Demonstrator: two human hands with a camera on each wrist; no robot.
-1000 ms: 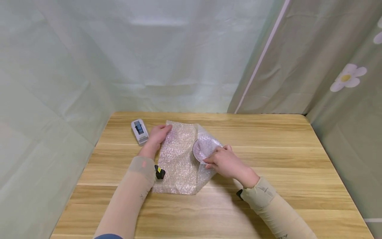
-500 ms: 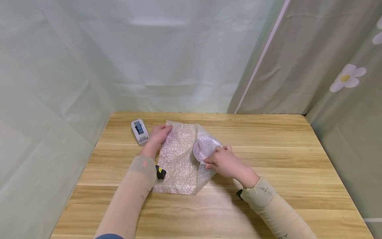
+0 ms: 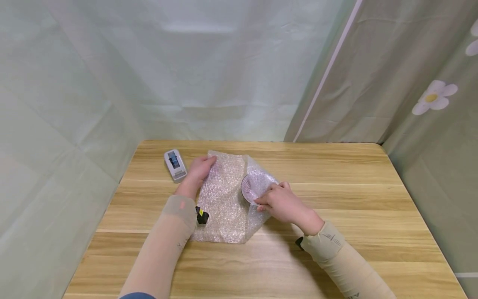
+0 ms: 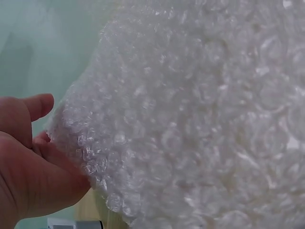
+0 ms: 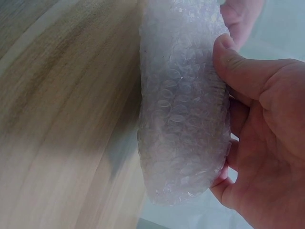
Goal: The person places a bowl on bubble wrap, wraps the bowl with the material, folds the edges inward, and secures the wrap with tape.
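A sheet of bubble wrap [image 3: 224,211] lies on the wooden table, its right part folded up over a round, ribbed, bowl-like thing [image 3: 247,189]. Only the pale pleated inside and dark rim of that thing show; the wrap hides the rest. My left hand [image 3: 199,169] pinches the sheet's far left corner, and in the left wrist view the bubble wrap [image 4: 181,114] rises from those fingers. My right hand [image 3: 285,203] grips the folded wrap at the rim. In the right wrist view its thumb and fingers [image 5: 233,67] curl round the wrapped edge.
A grey and white device [image 3: 175,165] with a dark window lies left of my left hand. The wooden table [image 3: 354,178] stretches to the right. Pale curtains [image 3: 224,83] hang behind and at both sides. Black wrist cameras [image 3: 202,216] sit at the cuffs.
Almost nothing differs. My left hand and forearm have shifted very slightly to the right; the right hand, the wrap and the round thing stay where they were.
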